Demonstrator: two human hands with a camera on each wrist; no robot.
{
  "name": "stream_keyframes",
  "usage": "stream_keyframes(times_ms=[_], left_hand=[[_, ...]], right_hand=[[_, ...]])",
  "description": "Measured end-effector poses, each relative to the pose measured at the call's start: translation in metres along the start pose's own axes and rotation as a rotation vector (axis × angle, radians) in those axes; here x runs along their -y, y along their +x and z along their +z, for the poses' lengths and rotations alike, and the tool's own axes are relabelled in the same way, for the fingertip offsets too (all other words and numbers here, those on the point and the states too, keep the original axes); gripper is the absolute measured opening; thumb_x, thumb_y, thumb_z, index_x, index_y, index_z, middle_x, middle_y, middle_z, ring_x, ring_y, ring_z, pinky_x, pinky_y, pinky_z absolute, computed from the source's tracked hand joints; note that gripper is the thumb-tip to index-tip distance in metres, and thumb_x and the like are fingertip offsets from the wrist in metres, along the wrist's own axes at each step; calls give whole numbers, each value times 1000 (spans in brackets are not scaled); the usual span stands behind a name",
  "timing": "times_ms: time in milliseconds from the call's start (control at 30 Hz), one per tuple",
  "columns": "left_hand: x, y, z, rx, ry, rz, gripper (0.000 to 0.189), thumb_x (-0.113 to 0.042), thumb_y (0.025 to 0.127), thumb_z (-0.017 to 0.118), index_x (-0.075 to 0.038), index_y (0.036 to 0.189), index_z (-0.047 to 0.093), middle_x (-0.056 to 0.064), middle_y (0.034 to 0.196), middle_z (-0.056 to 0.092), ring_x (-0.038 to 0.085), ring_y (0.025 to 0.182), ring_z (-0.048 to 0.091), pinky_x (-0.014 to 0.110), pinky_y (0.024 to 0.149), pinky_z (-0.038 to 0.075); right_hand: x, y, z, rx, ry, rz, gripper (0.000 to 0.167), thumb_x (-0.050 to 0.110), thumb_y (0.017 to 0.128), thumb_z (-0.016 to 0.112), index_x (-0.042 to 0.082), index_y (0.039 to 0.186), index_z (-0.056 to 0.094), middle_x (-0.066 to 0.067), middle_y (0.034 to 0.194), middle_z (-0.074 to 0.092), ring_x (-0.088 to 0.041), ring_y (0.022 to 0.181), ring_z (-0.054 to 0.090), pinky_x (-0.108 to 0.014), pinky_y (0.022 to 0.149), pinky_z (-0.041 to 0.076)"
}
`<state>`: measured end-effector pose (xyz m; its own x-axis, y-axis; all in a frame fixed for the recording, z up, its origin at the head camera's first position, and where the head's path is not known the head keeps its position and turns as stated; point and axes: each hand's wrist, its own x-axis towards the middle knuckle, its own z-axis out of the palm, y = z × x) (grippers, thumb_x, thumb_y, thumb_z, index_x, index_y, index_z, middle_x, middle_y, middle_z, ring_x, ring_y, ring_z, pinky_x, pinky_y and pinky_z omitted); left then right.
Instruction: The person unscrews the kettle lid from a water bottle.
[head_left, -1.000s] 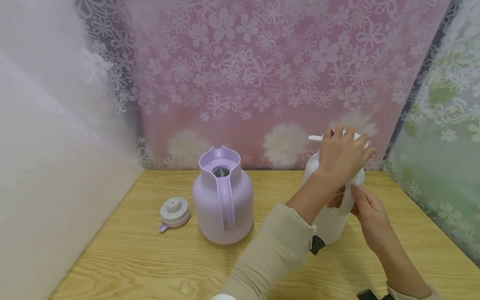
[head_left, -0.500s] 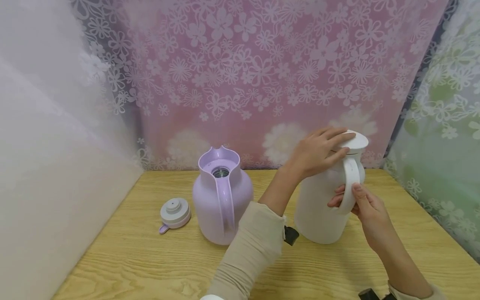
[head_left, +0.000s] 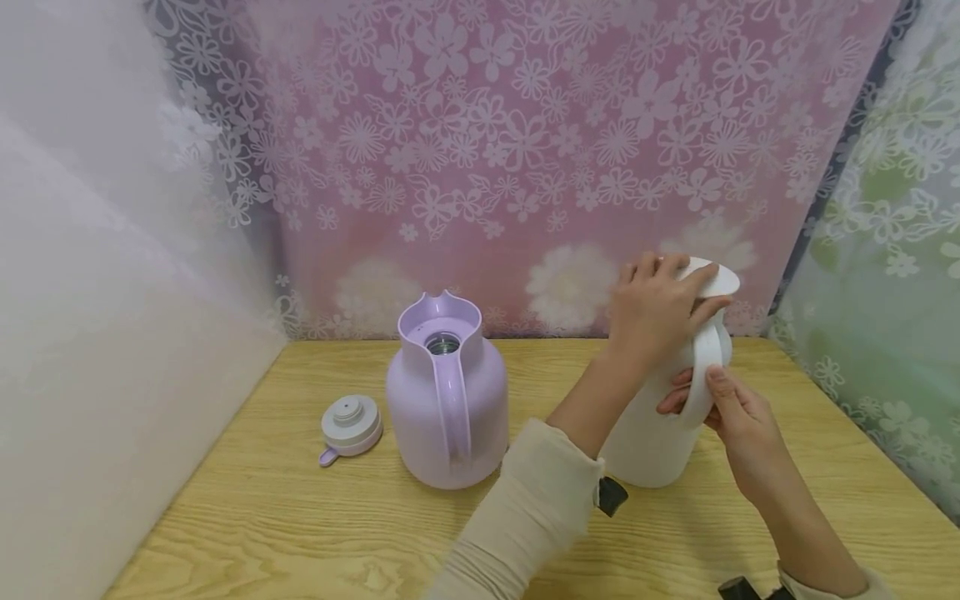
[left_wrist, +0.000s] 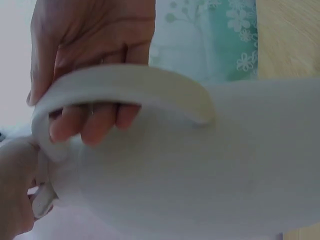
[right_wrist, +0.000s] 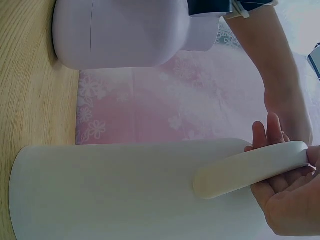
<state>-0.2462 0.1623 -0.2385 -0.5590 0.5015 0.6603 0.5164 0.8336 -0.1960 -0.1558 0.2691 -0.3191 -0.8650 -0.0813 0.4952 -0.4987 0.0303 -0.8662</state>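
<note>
A white vacuum jug stands upright on the table at the right. My left hand grips its white lid from above, fingers over the far side and thumb along the near rim. My right hand holds the jug's handle, thumb outside and fingertips through the loop. In the left wrist view the right-hand fingers show inside the handle, and the left hand is at the lid end. The right wrist view has the jug body lying across it; the lid is out of frame there.
Left of the white jug stands a lilac vacuum jug, its mouth uncovered and its handle facing me. Beside it a grey-white stopper with a lilac tab lies on the wooden table. A pink flowered sheet hangs behind.
My left hand swung back leftward around the lid, its fingers flatter, then turned right again and closed round it. The right hand stays on the handle, and both jugs remain in place.
</note>
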Motion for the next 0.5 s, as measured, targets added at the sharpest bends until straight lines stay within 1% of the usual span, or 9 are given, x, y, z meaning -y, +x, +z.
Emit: stream_keyframes(times_ms=[100,200,267,333,400,433,500], left_hand=[[-10,2,-3,-34,62,-53,47,-63,90,31,-43,127,52,-12,116,52,9,103,44,25,83,35],[-18,4,-8,-44,78,-93,45,-63,89,33,-40,118,58,-10,107,52,9,100,44,24,80,35],[-20,6,-10,-46,88,-104,44,-64,89,34,-39,114,60,-10,105,52,10,99,44,24,79,35],[-21,7,-11,-18,84,-108,45,-65,88,33,-39,113,61,-10,105,51,10,100,44,25,78,35],[-18,9,-13,41,67,-107,49,-67,87,30,-41,118,58,-11,109,50,9,102,43,25,78,34],[-16,9,-14,77,49,-104,51,-68,87,28,-41,121,56,-11,112,49,9,103,42,25,79,34],[-9,10,-17,149,-28,-100,52,-68,87,26,-44,125,52,-14,117,47,8,106,39,25,82,33]], right_hand=[[0,0,0,-2,-3,-3,38,18,102,25,-2,103,57,-7,84,64,-16,83,60,-22,74,45],[-1,0,0,-15,5,-17,37,17,102,26,1,101,59,-6,83,64,-15,81,60,-21,74,45],[-2,-1,0,-22,12,-24,37,16,102,26,2,98,60,-6,83,64,-14,81,60,-20,75,45],[-2,-1,0,-15,13,-19,37,16,102,26,2,99,60,-5,83,64,-14,81,60,-20,75,45],[-1,-1,0,-5,5,-6,38,18,102,26,1,101,59,-6,83,64,-14,82,60,-21,75,44],[-1,-1,-1,0,1,0,38,18,102,25,-1,102,58,-6,83,64,-15,82,60,-21,75,44],[0,-1,-1,6,-5,12,38,19,103,25,-2,105,57,-7,83,65,-15,83,60,-22,74,44]])
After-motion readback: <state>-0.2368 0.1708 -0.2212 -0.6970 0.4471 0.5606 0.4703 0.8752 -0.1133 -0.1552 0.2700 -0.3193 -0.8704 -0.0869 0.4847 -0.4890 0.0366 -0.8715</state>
